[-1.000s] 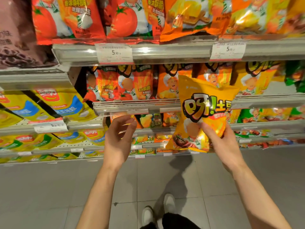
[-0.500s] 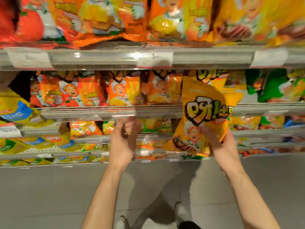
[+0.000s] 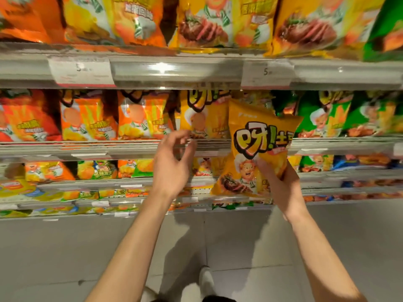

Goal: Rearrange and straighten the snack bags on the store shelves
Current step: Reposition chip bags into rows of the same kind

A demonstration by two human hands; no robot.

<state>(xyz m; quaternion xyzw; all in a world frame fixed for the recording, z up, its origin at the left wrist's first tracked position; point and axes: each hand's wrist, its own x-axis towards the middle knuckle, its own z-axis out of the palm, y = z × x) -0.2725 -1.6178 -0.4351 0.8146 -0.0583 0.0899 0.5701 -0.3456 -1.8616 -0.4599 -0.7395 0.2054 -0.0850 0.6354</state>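
My right hand [image 3: 283, 188] grips the lower right corner of a yellow snack bag [image 3: 255, 136] with a cartoon chef, holding it upright in front of the second shelf [image 3: 130, 147]. Its top edge leans toward a matching yellow bag [image 3: 205, 114] standing on that shelf. My left hand [image 3: 172, 164] hovers just left of the held bag, fingers loosely curled and holding nothing, its fingertips near the shelf's front rail. Orange bags [image 3: 87, 118] fill the shelf to the left and green bags [image 3: 327, 116] to the right.
The top shelf [image 3: 174, 70] carries price tags and larger orange and yellow bags [image 3: 218, 20] overhanging its edge. Lower shelves [image 3: 98, 184] hold smaller mixed bags. Grey tiled floor [image 3: 43, 258] lies below, with my shoes [image 3: 207, 280] close to the shelving.
The view has shifted right along the shelves and closer. My right hand has carried the yellow bag up toward the second shelf. My left hand has risen to that shelf's rail.
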